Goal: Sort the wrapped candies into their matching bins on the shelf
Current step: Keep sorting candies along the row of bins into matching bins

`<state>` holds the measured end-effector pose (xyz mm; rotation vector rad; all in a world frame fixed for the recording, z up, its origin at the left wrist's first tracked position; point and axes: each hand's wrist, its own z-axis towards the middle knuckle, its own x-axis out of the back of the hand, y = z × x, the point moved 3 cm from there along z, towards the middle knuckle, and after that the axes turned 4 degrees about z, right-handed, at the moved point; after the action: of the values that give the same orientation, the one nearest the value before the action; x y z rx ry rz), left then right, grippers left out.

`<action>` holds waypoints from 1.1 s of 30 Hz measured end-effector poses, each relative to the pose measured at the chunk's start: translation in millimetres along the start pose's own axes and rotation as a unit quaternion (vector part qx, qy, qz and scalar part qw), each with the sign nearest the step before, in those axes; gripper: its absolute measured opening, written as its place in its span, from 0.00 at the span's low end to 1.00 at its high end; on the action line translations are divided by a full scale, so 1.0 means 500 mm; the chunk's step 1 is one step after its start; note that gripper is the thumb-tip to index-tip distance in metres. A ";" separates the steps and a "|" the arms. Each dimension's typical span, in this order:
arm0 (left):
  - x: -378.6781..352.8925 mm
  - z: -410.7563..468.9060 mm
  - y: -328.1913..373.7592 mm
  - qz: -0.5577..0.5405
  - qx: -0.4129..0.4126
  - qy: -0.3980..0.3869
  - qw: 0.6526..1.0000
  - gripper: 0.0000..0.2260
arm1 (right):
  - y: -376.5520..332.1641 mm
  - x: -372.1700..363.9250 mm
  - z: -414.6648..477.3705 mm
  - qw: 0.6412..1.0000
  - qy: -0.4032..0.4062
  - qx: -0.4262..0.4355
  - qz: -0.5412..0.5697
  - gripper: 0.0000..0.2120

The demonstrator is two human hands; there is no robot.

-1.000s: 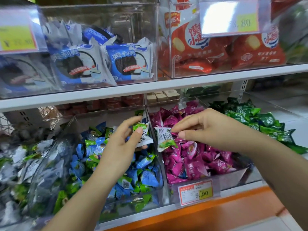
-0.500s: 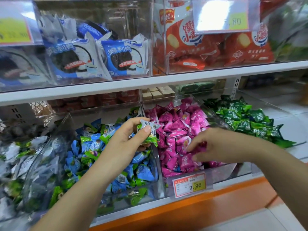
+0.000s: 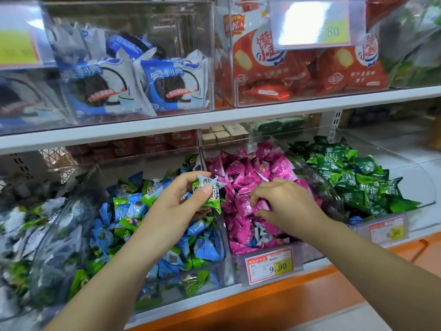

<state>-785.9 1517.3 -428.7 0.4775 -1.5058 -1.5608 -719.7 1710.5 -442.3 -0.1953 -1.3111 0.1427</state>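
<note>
My left hand [image 3: 176, 211] pinches white-and-green wrapped candies [image 3: 208, 187] over the divider between two clear bins. To its left is the bin of blue and green candies [image 3: 167, 249]. My right hand [image 3: 288, 206] is down in the pink candy bin [image 3: 317, 253], fingertips and thumb curled on a pink candy [image 3: 247, 206] in the pile. A white wrapped candy [image 3: 260, 234] lies among the pink ones just below that hand. At the right stands the dark green candy bin [image 3: 420, 177]. The far-left bin [image 3: 21, 235] holds grey-white and green candies, blurred.
A white upper shelf [image 3: 214, 120] overhangs the bins, carrying clear boxes of blue cookie packs [image 3: 133, 82] and red snack packs [image 3: 286, 68]. Price tags [image 3: 269, 266] hang on the bin fronts. An orange ledge [image 3: 286, 297] runs below the bins.
The white candy my right hand held is now in my left hand with the other. My right hand has dropped into the pink bin and curled into the pile.
</note>
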 end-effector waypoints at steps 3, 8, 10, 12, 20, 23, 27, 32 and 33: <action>0.000 -0.001 0.000 -0.001 0.003 0.003 1.000 0.11 | 0.004 -0.001 0.010 0.998 -0.040 0.018 -0.034 0.11; 0.000 -0.004 0.003 0.004 0.006 0.002 1.000 0.14 | -0.003 0.042 -0.006 0.993 -0.084 0.013 0.083 0.12; 0.000 -0.004 0.007 -0.002 0.006 0.004 1.000 0.15 | -0.003 0.060 -0.018 0.982 -0.106 -0.021 0.153 0.09; -0.002 -0.004 0.011 -0.002 0.006 0.006 1.000 0.16 | -0.007 0.053 -0.029 0.970 -0.169 -0.041 0.168 0.08; -0.003 -0.004 0.005 0.004 0.000 -0.008 1.000 0.13 | -0.011 -0.009 -0.026 0.960 -0.272 -0.056 0.048 0.12; 0.003 -0.008 0.003 -0.006 0.003 0.002 1.000 0.14 | -0.019 -0.018 -0.018 0.952 -0.301 -0.051 0.027 0.16; 0.011 -0.013 0.000 -0.013 0.009 0.009 1.000 0.14 | -0.016 -0.016 -0.008 0.943 -0.326 -0.059 0.037 0.17; 0.020 -0.015 -0.006 -0.014 0.007 0.009 1.000 0.13 | -0.015 -0.021 0.002 0.944 -0.314 -0.068 0.071 0.11; 0.021 -0.014 -0.007 -0.010 0.007 0.008 1.000 0.14 | -0.015 -0.023 0.003 0.947 -0.306 -0.069 0.071 0.10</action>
<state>-787.1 1504.4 -430.4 0.5119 -1.5049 -1.5593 -724.3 1700.7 -451.1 -0.3852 -1.9289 0.2472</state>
